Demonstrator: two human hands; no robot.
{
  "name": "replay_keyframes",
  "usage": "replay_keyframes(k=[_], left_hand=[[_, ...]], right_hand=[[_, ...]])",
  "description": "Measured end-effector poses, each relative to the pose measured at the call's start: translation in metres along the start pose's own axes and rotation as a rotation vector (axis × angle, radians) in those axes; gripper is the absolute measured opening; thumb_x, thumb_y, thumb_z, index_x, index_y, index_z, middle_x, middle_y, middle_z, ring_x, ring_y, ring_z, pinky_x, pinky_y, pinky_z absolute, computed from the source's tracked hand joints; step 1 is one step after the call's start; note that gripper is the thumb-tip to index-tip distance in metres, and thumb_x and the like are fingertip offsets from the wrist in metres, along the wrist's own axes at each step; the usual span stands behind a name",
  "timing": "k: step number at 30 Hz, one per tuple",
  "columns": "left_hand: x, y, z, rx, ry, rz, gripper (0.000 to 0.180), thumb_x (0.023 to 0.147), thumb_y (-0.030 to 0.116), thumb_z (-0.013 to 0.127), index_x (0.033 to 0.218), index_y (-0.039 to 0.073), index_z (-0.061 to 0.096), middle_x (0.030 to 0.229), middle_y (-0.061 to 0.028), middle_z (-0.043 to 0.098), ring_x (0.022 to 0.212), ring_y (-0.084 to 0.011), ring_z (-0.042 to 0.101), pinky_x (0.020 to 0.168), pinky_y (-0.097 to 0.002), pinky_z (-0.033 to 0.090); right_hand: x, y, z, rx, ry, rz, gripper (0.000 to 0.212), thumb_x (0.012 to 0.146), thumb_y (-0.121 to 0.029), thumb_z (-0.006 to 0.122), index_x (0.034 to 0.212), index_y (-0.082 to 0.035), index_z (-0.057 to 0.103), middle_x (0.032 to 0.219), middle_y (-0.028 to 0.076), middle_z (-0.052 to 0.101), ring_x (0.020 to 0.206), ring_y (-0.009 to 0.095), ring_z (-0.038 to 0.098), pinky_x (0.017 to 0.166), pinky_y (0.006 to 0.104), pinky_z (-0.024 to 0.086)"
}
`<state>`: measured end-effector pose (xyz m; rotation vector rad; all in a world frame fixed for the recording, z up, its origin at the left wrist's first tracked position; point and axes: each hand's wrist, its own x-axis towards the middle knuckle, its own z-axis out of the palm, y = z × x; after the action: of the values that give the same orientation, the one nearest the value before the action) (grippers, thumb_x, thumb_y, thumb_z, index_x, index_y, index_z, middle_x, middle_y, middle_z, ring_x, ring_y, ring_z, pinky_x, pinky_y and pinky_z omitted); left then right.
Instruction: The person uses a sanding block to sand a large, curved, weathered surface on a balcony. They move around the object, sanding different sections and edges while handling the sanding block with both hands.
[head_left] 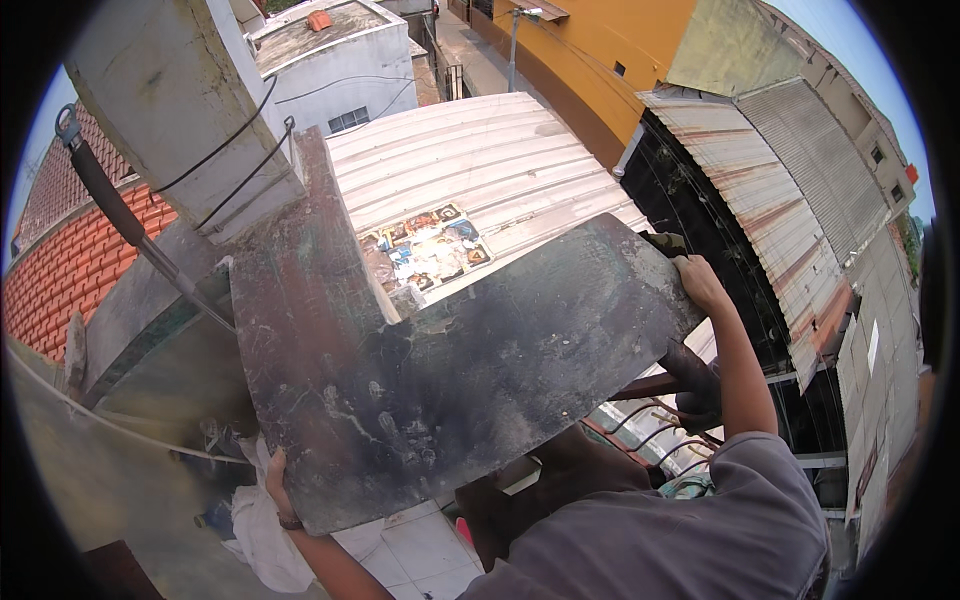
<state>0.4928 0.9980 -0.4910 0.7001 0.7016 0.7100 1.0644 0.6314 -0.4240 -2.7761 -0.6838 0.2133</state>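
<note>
A wide dark concrete ledge [480,360], L-shaped and scuffed, spans the middle of the head view. My right hand [700,283] is closed over its far right corner, beside a small dark patterned thing [665,243]. Lower left, my left hand [280,487] grips the ledge's near left edge, its fingers partly hidden by the edge. A white cloth [262,530] hangs right beside the left hand; whether the fingers hold it I cannot tell. My grey sleeve [745,480] covers the right upper arm.
A pole with a dark padded handle [105,190] leans at the left near a cable-wrapped pillar [190,110]. Beyond the ledge lies a pale corrugated roof [480,150] with scraps [430,250] on it. Metal railings [640,440] and white tiles [425,550] show below.
</note>
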Motion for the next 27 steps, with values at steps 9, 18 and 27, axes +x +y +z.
replay_keyframes(k=[9, 18, 27], left_hand=[[0.031, -0.024, -0.021, 0.313, -0.368, 0.939, 0.035, 0.08, 0.024, 0.04, 0.095, 0.005, 0.065, 0.128, -0.0194, 0.055, 0.139, -0.0344, 0.033, 0.117, -0.0508, 0.021], [0.043, -0.022, -0.038, 0.294, -0.552, 1.302, 0.032, 0.074, 0.028, 0.042, 0.084, 0.004, 0.06, 0.1, -0.019, 0.065, 0.115, -0.0366, 0.054, 0.115, -0.0523, 0.022], [0.067, -0.03, -0.042, 0.144, -0.579, 1.316, 0.034, 0.081, 0.024, 0.046, 0.101, 0.001, 0.061, 0.103, -0.0184, 0.063, 0.105, -0.0311, 0.059, 0.104, -0.0457, 0.038]], right_hand=[[-0.008, -0.001, -0.015, -0.229, 0.023, -0.124, 0.035, 0.093, -0.021, 0.039, 0.105, 0.004, 0.061, 0.103, 0.028, 0.063, 0.099, 0.039, 0.061, 0.086, 0.0445, 0.046], [-0.01, -0.02, -0.022, 0.235, 0.02, -0.015, 0.041, 0.091, -0.033, 0.043, 0.101, 0.002, 0.062, 0.096, 0.011, 0.063, 0.084, 0.017, 0.06, 0.077, 0.0359, 0.046], [-0.014, -0.043, -0.014, 0.096, 0.165, -0.056, 0.03, 0.095, -0.024, 0.044, 0.097, 0.0, 0.062, 0.09, 0.011, 0.061, 0.08, 0.02, 0.057, 0.072, 0.0348, 0.045]])
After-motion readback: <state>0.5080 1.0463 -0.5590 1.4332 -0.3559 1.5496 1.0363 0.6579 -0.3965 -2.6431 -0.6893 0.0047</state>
